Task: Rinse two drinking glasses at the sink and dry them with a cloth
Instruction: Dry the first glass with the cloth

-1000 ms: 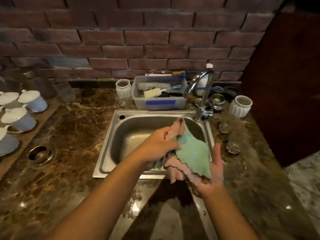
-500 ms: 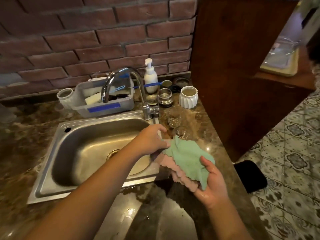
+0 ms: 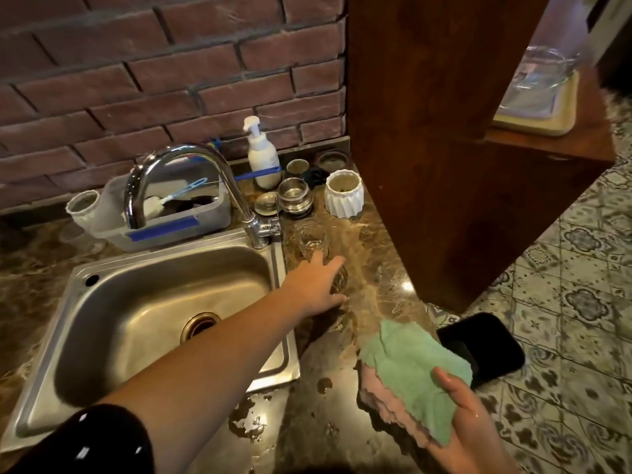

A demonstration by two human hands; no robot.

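Head view, wet marble counter [image 3: 369, 254], steel sink [image 3: 113, 323], brick wall [image 3: 136, 80]

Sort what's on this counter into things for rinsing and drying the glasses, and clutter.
For the job: far glass, near glass, cloth, tap, sink.

Clutter: soap bottle, white cup, grey tub, metal jar, black mat.
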